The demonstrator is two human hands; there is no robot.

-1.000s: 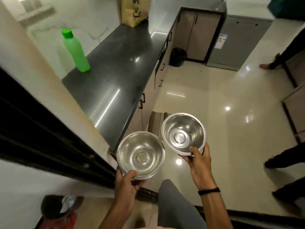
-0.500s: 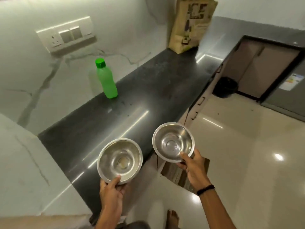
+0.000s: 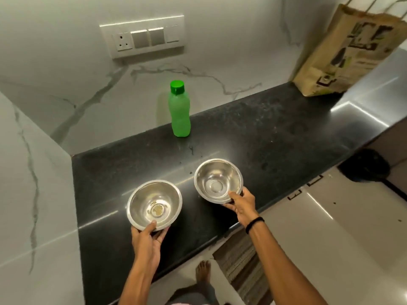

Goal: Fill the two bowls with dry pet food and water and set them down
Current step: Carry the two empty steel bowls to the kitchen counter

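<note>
At 6 o'clock your bare foot [image 3: 203, 271] stands by a striped mat [image 3: 240, 260]. Above it, your left hand [image 3: 146, 235] grips the near rim of a steel bowl [image 3: 154, 204] at 7 o'clock, thumb inside, fingers curled beneath, and your right hand [image 3: 241, 206] pinches the near rim of a second bowl [image 3: 219, 180] at 5 o'clock, both over the black counter [image 3: 264, 139] and apart; whether they touch it I cannot tell. Beyond, a capped green bottle [image 3: 179, 111] stands upright at 12 o'clock near the wall, a paper bag [image 3: 348, 53] at 2 o'clock, a switch panel [image 3: 143, 37] at 11 o'clock.
</note>
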